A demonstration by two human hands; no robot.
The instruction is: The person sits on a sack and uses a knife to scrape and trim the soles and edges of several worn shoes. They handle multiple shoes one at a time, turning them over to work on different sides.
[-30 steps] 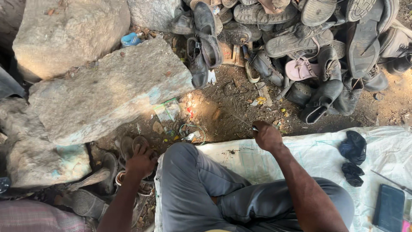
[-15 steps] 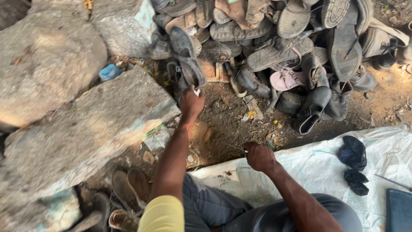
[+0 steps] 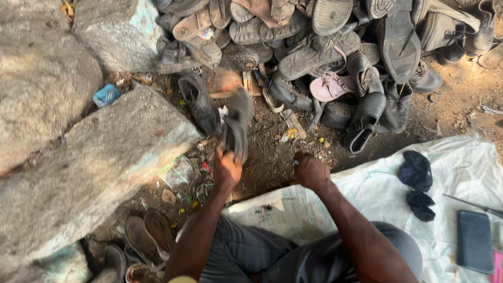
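Beyond the white sheet (image 3: 367,194) lies a heap of worn shoes (image 3: 325,47); left hand (image 3: 229,170) fingers grasp one dark shoe (image 3: 237,126), lifted clear of it, right hand (image 3: 310,172) clenched on the sheet's edge, its contents hidden.

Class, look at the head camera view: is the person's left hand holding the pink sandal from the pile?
No: the left hand grips a worn dark leather shoe, while the pink sandal lies untouched in the shoe pile.

Scuffed matt leather shoe (image 3: 237,126)
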